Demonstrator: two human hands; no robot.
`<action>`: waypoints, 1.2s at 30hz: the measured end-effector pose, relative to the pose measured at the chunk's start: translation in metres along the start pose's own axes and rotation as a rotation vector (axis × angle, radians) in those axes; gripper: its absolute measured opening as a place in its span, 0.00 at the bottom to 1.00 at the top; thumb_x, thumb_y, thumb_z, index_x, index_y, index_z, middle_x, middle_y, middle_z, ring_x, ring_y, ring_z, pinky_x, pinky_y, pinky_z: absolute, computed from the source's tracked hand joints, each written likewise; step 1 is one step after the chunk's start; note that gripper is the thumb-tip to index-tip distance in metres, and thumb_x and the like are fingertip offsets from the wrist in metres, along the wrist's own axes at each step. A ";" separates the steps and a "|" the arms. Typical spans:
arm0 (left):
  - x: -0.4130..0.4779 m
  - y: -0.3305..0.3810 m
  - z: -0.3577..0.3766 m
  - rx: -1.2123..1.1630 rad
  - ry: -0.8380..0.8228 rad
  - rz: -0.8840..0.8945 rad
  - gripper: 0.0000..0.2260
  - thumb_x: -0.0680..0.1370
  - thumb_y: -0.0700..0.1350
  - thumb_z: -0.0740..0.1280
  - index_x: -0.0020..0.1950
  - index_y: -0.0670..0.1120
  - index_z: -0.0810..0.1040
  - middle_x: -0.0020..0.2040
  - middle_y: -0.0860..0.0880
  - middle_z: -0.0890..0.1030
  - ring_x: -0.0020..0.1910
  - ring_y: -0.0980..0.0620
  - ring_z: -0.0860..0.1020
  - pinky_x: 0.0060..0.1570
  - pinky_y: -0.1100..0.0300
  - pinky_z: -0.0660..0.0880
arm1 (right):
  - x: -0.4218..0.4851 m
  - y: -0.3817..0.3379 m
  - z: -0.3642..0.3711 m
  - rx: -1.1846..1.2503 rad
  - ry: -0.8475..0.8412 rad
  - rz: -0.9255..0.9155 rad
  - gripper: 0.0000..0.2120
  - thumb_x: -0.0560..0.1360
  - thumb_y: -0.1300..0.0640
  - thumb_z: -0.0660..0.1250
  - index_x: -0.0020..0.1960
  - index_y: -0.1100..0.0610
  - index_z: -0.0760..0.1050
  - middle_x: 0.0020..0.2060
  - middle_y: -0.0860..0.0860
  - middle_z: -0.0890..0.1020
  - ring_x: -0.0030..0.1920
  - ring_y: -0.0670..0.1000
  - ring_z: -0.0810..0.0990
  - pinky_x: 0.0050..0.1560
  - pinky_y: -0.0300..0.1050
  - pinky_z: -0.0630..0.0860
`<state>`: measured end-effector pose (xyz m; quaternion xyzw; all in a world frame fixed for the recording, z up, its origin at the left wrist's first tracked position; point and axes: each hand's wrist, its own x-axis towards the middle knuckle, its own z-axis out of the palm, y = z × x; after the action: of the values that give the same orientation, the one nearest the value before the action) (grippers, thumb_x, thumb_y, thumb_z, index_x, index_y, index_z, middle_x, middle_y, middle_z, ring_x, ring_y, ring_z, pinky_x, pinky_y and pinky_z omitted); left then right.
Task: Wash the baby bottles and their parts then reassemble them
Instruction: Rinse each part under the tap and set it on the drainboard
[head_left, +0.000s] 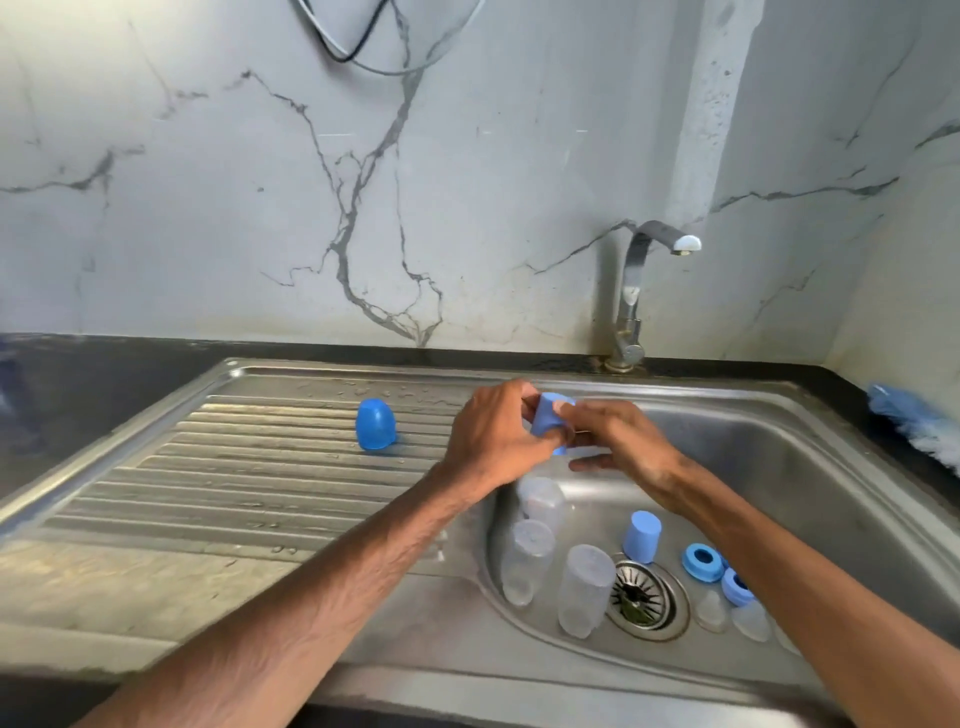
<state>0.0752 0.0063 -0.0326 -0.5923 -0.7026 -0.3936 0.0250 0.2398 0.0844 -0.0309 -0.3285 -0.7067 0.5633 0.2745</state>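
**Blue cap held over the sink**

My left hand (493, 436) and right hand (618, 441) meet above the far part of the sink (779, 410). Both are clamped on one cap (548, 415). The left hand's fingers curl round its side and the right hand's fingertips pinch its other side. The cap is plain matte light blue, a short cylinder with a rounded top, tilted between my hands.

A second cap (375, 423), a deeper glossy blue, stands upright on the wet ribbed drainboard (234, 467), to the left and well apart from my hands.

In the basin near me, three cloudy clear bottles (584, 587) stand mouth down, left of the drain (641, 597). A third cap (642, 535) stands just beyond the drain. To its right lie two blue rings (702, 561) and clear teats (750, 621).

Whether the bottles carry print I cannot tell; they are too blurred.
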 end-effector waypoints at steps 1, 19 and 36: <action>-0.003 -0.005 -0.008 0.004 -0.005 0.009 0.18 0.67 0.61 0.77 0.49 0.51 0.82 0.43 0.57 0.85 0.43 0.57 0.83 0.42 0.56 0.80 | 0.001 -0.003 0.008 -0.051 0.000 -0.056 0.17 0.82 0.46 0.67 0.54 0.58 0.85 0.45 0.52 0.88 0.51 0.51 0.85 0.54 0.52 0.82; -0.003 -0.122 -0.097 -0.106 0.269 -0.236 0.10 0.80 0.44 0.63 0.51 0.47 0.84 0.50 0.54 0.85 0.53 0.53 0.81 0.55 0.55 0.76 | 0.061 -0.031 0.183 -0.577 0.080 -0.296 0.09 0.76 0.52 0.76 0.50 0.57 0.83 0.41 0.49 0.85 0.42 0.47 0.81 0.32 0.28 0.65; 0.002 -0.015 -0.015 0.086 0.158 0.371 0.07 0.76 0.36 0.66 0.48 0.46 0.82 0.45 0.51 0.83 0.50 0.50 0.77 0.55 0.53 0.73 | 0.008 0.011 -0.011 -0.808 0.282 -0.162 0.07 0.74 0.62 0.71 0.44 0.54 0.86 0.41 0.49 0.88 0.45 0.49 0.86 0.47 0.36 0.77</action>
<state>0.0554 -0.0011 -0.0293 -0.6773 -0.5934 -0.3972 0.1772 0.2446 0.0986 -0.0395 -0.4268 -0.8494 0.1676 0.2612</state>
